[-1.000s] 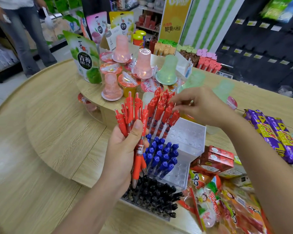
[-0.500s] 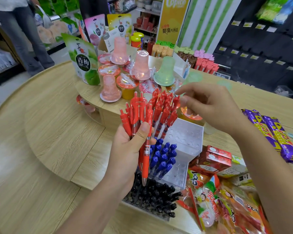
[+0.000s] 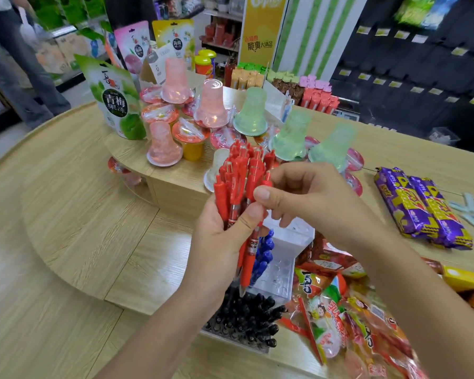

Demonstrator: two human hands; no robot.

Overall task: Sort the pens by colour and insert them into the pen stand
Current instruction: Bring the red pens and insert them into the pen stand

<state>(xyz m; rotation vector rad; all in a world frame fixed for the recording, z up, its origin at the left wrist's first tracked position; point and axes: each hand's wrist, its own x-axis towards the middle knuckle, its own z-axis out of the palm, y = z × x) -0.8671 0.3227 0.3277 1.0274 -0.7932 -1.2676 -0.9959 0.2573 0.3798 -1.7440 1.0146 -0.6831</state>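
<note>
Bright, even indoor light; edges blurred, wide-angle curved.

On green pouch (image 3: 115,105): white "青梅果冻" on dark round patch. On yellow banner (image 3: 260,31), behind and right of pouch: dark "脆爽大满足", small red characters beside it unreadable; white logo at top cut off, roughly "Copic". On red pen (image 3: 251,250), nearer, right of pouch: label ending "ck". Snack-packet print blurred.

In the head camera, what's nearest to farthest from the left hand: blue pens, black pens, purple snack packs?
1. Blue plastic pens, just right of the left hand.
2. Black plastic pens, below it.
3. Purple foil snack packs, far right.
</note>
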